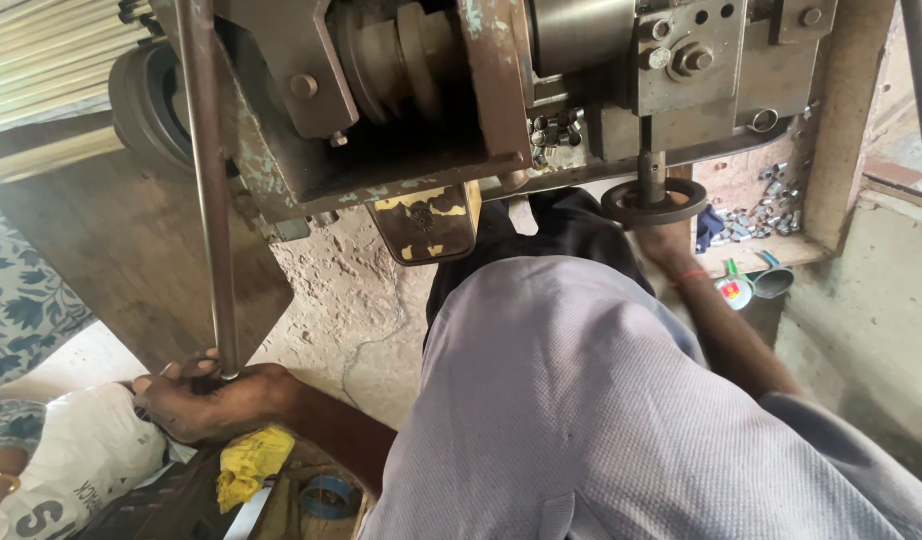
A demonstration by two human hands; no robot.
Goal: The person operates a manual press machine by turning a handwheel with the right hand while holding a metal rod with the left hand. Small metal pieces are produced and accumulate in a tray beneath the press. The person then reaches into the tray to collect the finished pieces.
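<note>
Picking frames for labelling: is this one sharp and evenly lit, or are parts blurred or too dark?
Head view: mostly sharp; left hand on the metal rod is clear; right hand at the handwheel is shaded; the machine underside is dark; daylight brightens the right edge.

left hand [206,398] gripping metal rod [209,190], right hand [669,238] on handwheel [654,203]

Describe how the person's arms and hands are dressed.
Both forearms are bare, with no gloves on the left hand or the right hand. A thin orange-red thread band circles the right wrist. The shirt is pale lilac-grey with a fine woven texture; its sleeves end above the forearms.
</note>
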